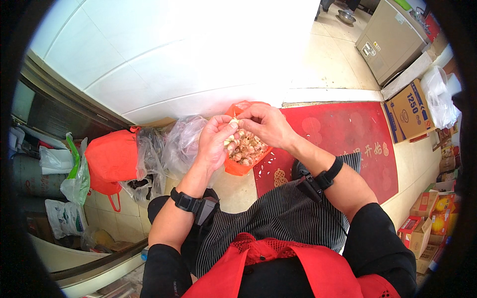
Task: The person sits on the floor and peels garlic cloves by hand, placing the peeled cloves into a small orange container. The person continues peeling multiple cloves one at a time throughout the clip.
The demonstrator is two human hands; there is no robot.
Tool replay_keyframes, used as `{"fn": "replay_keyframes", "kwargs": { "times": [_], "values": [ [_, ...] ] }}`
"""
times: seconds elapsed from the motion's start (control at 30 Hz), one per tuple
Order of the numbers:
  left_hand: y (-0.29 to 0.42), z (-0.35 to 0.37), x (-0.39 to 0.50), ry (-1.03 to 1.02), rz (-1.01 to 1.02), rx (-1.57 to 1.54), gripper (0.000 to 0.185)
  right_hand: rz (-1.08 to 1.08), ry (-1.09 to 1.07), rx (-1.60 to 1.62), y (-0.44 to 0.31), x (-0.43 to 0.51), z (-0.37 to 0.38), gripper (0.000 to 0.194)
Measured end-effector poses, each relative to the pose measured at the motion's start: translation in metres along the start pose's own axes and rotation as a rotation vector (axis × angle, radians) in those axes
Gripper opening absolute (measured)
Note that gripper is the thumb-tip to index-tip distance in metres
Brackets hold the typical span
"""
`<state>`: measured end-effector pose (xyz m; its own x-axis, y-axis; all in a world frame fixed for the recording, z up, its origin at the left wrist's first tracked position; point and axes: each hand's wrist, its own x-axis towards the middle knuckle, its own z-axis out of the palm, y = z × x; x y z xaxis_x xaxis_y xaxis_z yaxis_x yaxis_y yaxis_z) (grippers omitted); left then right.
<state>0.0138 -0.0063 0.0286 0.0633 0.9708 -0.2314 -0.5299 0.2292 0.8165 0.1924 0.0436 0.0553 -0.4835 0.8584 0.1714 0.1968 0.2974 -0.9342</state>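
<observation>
My left hand (217, 140) holds a pale garlic clove (233, 121) between thumb and forefinger, and more pale cloves (229, 139) sit in its curled fingers. My right hand (266, 124) meets it from the right, its thumb and fingertips pinching at the same clove. Below both hands, an orange-red plastic bag (238, 169) stands open on the floor, full of garlic (248, 147) with papery, pinkish skins. The hands cover part of the bag's opening. White bits of skin (269, 162) lie on the red mat beside the bag.
A red mat (335, 126) lies to the right, below a white tiled wall (167, 56). Clear plastic bags (184, 143) and a red bag (111, 156) are at left. A cardboard box (410, 111) and a metal cabinet (391, 41) stand at right. A metal bowl (346, 17) is farther off.
</observation>
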Motion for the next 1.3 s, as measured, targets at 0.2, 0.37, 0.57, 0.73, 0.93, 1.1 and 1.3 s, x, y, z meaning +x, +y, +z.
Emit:
{"fn": "replay_keyframes", "kwargs": {
  "times": [0.2, 0.37, 0.57, 0.73, 0.93, 1.1, 1.3],
  "values": [
    [0.0019, 0.0011, -0.0015, -0.04, 0.022, 0.001, 0.019, -0.022, 0.038, -0.056, 0.0023, 0.0032, 0.0005, 0.013],
    [0.003, 0.0016, -0.0022, -0.068, 0.017, -0.005, 0.021, -0.064, 0.058, -0.17, 0.0005, 0.0026, 0.0012, 0.015],
    [0.0044, 0.0044, -0.0029, -0.09, 0.034, -0.014, 0.021, 0.176, 0.019, 0.198, 0.0035, 0.0059, 0.0025, 0.017],
    [0.0043, 0.0044, -0.0027, -0.053, 0.068, 0.092, 0.017, 0.196, -0.108, 0.377, 0.0016, 0.0058, -0.001, 0.015],
    [0.0014, 0.0039, -0.0026, -0.01, 0.161, 0.279, 0.012, 0.287, -0.091, 0.439, 0.0013, 0.005, 0.0013, 0.012],
    [-0.0012, 0.0054, -0.0016, 0.05, 0.228, 0.446, 0.013, 0.265, -0.094, 0.424, 0.0067, 0.0045, 0.0084, 0.014],
    [0.002, 0.0042, -0.0036, 0.045, 0.106, 0.295, 0.014, 0.248, -0.124, 0.418, 0.0046, 0.0058, 0.0006, 0.013]
  ]
}}
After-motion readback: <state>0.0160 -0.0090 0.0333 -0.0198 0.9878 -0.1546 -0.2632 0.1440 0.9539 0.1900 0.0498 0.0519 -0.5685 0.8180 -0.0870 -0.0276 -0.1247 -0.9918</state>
